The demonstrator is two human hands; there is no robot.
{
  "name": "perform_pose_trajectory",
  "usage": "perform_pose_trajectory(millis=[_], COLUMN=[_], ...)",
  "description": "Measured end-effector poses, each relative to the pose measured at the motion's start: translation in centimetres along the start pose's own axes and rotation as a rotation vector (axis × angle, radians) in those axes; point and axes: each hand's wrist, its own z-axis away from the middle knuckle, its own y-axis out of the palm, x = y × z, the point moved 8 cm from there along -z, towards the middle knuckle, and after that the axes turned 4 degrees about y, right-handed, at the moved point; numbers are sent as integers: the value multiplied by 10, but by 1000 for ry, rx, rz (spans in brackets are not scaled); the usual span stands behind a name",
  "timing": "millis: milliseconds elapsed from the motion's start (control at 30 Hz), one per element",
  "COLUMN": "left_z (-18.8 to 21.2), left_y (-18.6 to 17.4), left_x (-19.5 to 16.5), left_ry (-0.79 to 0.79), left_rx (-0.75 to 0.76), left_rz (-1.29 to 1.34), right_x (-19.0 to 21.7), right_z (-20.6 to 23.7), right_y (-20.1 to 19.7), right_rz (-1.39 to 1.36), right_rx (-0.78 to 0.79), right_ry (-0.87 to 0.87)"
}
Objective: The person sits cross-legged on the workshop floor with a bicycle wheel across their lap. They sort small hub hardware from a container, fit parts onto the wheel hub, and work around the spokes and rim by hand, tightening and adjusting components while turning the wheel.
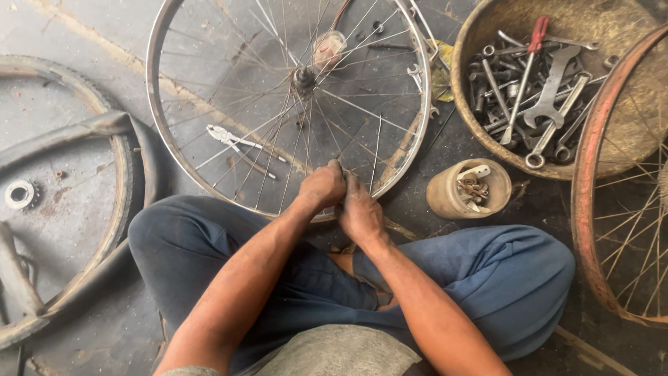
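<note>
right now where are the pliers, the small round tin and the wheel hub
pliers (226, 137), head view, on the jaws end, lying under the spokes
small round tin (445, 197), head view, on its outer side wall
wheel hub (303, 76), head view, on the hub's centre

A bowl (466, 104) of spanners, a small jar (445, 191), pliers (224, 136) — and a rusty rim (583, 195) at right.

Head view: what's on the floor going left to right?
Black tyre → pliers → silver spoked wheel, with the left hand and right hand at its near rim → small tan jar of parts → bowl of wrenches → rusty orange rim.
</note>
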Motion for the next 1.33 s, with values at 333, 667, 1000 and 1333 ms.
perform_pose_trajectory(millis=[333, 667, 1000, 1333], left_z=[4, 6, -10, 43], left_y=[4, 2, -8, -115], left_x=[4, 2, 8, -15], left_ry=[45, 34, 230, 44], left_rx=[242, -53, -29, -316], left_rz=[200, -47, 101, 167], right_x=[-44, -14, 4, -54], right_z=[-36, -10, -12, -47], right_y=[30, 7, 15, 62], right_rz=[-207, 84, 216, -242], right_rx=[160, 90, 39, 431], right_ry=[67, -49, -80, 34])
